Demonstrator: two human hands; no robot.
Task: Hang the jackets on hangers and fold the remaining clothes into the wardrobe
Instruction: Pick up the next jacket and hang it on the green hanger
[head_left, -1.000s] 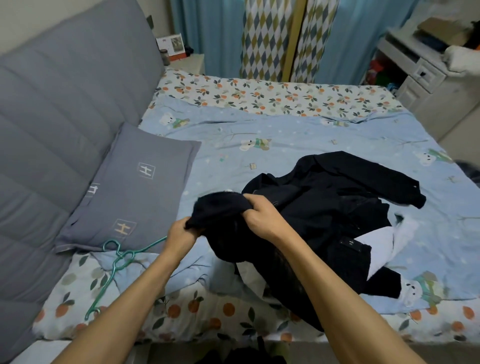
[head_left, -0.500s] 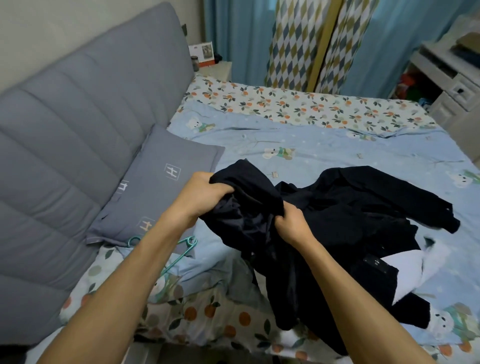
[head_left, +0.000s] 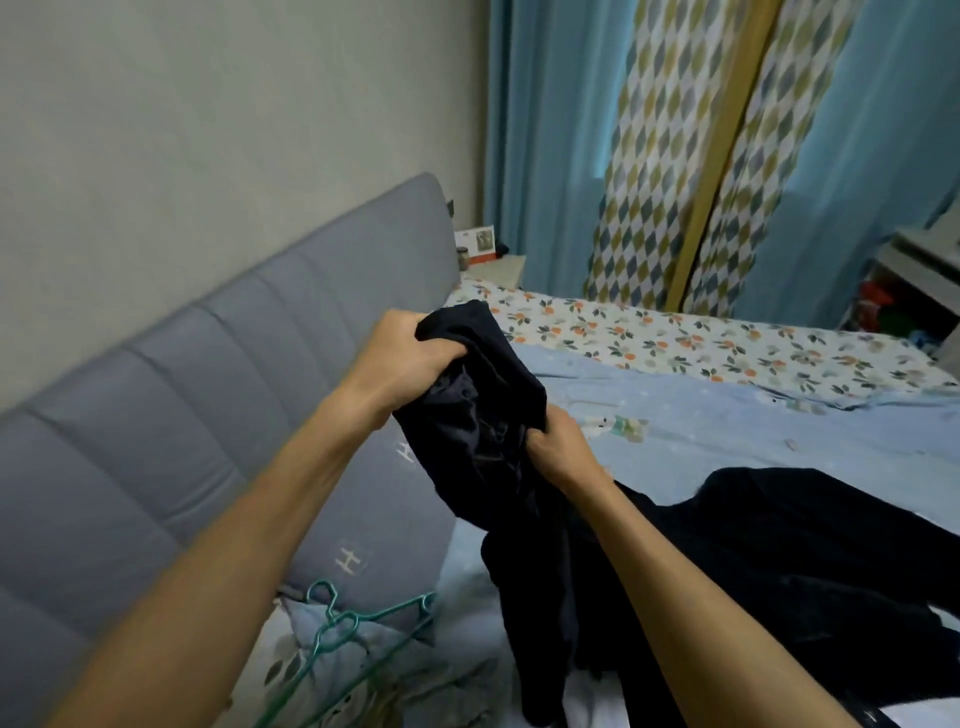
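Note:
A dark navy jacket hangs in the air over the bed, its lower part trailing down to a heap of dark clothes on the blue sheet. My left hand grips the bunched top of the jacket, fingers curled round the cloth. Lower and to the right, my right hand grips another fold of the same jacket. Green wire hangers lie on the bed below my left forearm, partly hidden by it. A bit of white garment shows under the dark clothes at the bottom edge.
A grey padded headboard runs along the left, with a grey pillow against it. The bed has a blue cover and a floral sheet. Blue and patterned curtains hang behind; a nightstand and a white desk flank the bed.
Both hands have lifted the jacket higher off the bed, the left hand rising above the right. The view has tilted up toward the wall and curtains.

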